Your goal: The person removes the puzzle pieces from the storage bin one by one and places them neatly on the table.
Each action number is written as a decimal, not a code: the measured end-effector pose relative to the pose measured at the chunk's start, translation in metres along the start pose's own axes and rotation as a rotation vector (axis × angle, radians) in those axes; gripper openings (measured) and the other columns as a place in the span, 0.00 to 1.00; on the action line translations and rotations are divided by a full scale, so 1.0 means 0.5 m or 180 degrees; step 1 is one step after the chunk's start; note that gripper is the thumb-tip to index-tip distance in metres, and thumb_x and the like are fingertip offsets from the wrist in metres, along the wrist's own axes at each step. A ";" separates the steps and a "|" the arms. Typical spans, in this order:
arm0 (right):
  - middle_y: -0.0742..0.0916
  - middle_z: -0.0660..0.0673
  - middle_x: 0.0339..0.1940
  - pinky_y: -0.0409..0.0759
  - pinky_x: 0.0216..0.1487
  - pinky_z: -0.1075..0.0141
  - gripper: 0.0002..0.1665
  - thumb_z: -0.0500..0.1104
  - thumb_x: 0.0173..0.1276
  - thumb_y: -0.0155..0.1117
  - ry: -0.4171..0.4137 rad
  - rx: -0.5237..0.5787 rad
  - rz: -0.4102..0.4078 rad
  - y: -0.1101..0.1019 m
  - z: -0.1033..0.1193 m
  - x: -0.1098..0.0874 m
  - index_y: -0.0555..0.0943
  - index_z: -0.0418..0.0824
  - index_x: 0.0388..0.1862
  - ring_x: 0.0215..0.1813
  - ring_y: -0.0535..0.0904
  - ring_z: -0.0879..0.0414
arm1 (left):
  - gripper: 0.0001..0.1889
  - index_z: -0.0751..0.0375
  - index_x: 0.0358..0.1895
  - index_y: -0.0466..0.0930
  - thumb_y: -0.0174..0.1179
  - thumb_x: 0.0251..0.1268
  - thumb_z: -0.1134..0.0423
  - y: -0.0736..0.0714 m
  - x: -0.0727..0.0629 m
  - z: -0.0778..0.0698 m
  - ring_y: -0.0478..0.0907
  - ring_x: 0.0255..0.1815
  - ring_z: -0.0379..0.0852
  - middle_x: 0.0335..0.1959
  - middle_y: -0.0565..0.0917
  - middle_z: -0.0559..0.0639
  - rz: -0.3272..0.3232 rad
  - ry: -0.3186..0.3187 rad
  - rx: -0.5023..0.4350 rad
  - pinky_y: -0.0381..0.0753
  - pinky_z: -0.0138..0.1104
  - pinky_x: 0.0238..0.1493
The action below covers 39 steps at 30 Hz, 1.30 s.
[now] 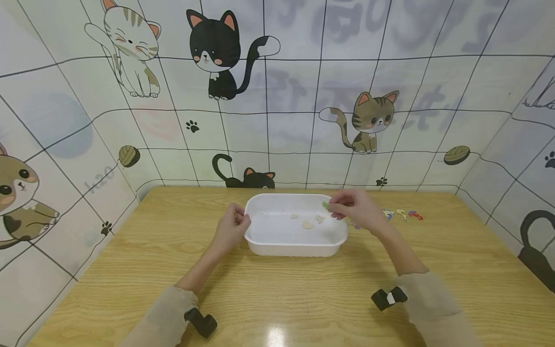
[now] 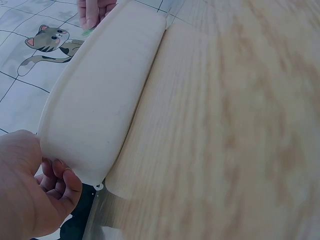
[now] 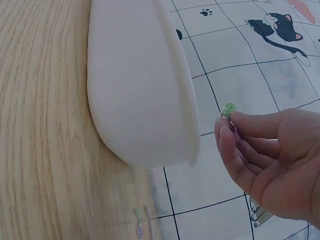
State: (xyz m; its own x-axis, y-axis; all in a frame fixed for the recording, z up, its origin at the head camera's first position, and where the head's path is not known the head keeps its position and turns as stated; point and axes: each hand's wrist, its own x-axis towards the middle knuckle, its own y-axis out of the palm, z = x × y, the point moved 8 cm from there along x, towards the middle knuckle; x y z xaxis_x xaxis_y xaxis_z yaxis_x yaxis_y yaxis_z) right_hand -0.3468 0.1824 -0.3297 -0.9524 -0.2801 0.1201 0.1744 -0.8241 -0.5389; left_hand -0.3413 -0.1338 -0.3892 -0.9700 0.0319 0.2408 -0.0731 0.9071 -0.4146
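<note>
A white plastic tub (image 1: 295, 249) sits on the wooden table. My left hand (image 1: 231, 226) grips its left end, with thumb at the rim and fingers curled against the wall, as the left wrist view also shows. Between thumb and fingertips, my right hand (image 1: 355, 209) pinches a small flat green piece (image 3: 229, 109) over the tub's right rim. Several pale flat cutout pieces (image 1: 307, 224) lie on the tub floor. The printed side of these cannot be seen.
On the table right of the tub lie several small colourful flat pieces (image 1: 401, 213), some partly behind the right hand and tub. A cat-patterned sheet (image 1: 295, 140) stands behind the wooden table (image 1: 277, 289) and along its sides.
</note>
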 end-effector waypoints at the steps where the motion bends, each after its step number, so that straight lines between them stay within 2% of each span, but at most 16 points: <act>1: 0.88 0.39 0.37 0.83 0.35 0.64 0.13 0.41 0.71 0.67 -0.0009 -0.0019 -0.0019 -0.008 -0.003 -0.003 0.81 0.31 0.46 0.41 0.86 0.41 | 0.08 0.67 0.48 0.69 0.53 0.70 0.69 0.000 0.000 -0.001 0.69 0.26 0.43 0.28 0.75 0.52 0.0004 0.0004 -0.0008 0.69 0.30 0.25; 3: 0.87 0.37 0.37 0.84 0.40 0.63 0.13 0.40 0.71 0.66 -0.0039 -0.0042 -0.0052 -0.024 -0.007 -0.009 0.81 0.29 0.46 0.40 0.85 0.43 | 0.08 0.67 0.48 0.69 0.52 0.70 0.69 0.000 0.000 -0.002 0.69 0.26 0.43 0.28 0.75 0.52 0.0006 0.0006 -0.0017 0.69 0.30 0.25; 11: 0.86 0.38 0.36 0.85 0.41 0.64 0.15 0.40 0.72 0.65 0.0032 -0.0112 -0.0106 -0.076 -0.031 -0.034 0.79 0.27 0.47 0.35 0.84 0.55 | 0.08 0.67 0.47 0.69 0.53 0.70 0.69 0.000 -0.001 -0.004 0.68 0.25 0.43 0.28 0.75 0.53 0.0006 0.0005 -0.0017 0.68 0.30 0.24; 17: 0.85 0.40 0.37 0.85 0.43 0.61 0.15 0.38 0.73 0.63 0.0167 -0.0058 -0.0010 -0.094 -0.074 -0.044 0.77 0.25 0.48 0.37 0.83 0.54 | 0.07 0.67 0.47 0.70 0.53 0.69 0.69 0.000 -0.002 -0.004 0.69 0.24 0.43 0.28 0.75 0.53 -0.0007 0.0030 -0.0019 0.69 0.30 0.24; 20: 0.85 0.41 0.37 0.85 0.43 0.59 0.15 0.37 0.74 0.62 0.0259 -0.0057 0.0053 -0.100 -0.098 -0.047 0.76 0.24 0.49 0.37 0.84 0.53 | 0.07 0.66 0.47 0.70 0.53 0.69 0.69 0.001 -0.002 -0.003 0.69 0.24 0.43 0.28 0.75 0.53 -0.0002 0.0031 -0.0029 0.69 0.30 0.23; 25: 0.86 0.37 0.41 0.85 0.44 0.58 0.15 0.36 0.75 0.60 0.0389 -0.0116 0.0115 -0.108 -0.131 -0.050 0.77 0.22 0.50 0.38 0.84 0.52 | 0.07 0.66 0.47 0.70 0.53 0.69 0.69 0.000 0.001 0.000 0.69 0.23 0.42 0.28 0.75 0.53 -0.0002 0.0009 -0.0027 0.69 0.30 0.23; 33: 0.85 0.34 0.41 0.85 0.43 0.60 0.15 0.34 0.74 0.58 0.0679 -0.0154 0.0146 -0.114 -0.176 -0.055 0.76 0.20 0.50 0.38 0.83 0.53 | 0.08 0.67 0.47 0.70 0.53 0.69 0.69 -0.002 0.000 -0.001 0.69 0.25 0.44 0.28 0.76 0.53 0.0002 0.0008 -0.0039 0.70 0.30 0.24; 39: 0.86 0.39 0.36 0.84 0.39 0.64 0.16 0.34 0.71 0.63 0.0858 -0.0063 0.0216 -0.107 -0.211 -0.049 0.77 0.19 0.49 0.36 0.84 0.56 | 0.08 0.67 0.47 0.69 0.53 0.70 0.68 0.000 0.000 0.001 0.69 0.26 0.45 0.29 0.75 0.54 0.0001 -0.0031 -0.0012 0.70 0.31 0.25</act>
State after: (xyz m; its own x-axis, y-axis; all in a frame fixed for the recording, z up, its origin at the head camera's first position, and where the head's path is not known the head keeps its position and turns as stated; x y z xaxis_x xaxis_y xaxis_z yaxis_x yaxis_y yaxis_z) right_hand -0.3592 0.2852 -0.3916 -0.9713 -0.1911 -0.1415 0.2377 -0.7974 -0.5546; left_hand -0.3413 -0.1342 -0.3896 -0.9723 0.0281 0.2321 -0.0719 0.9086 -0.4113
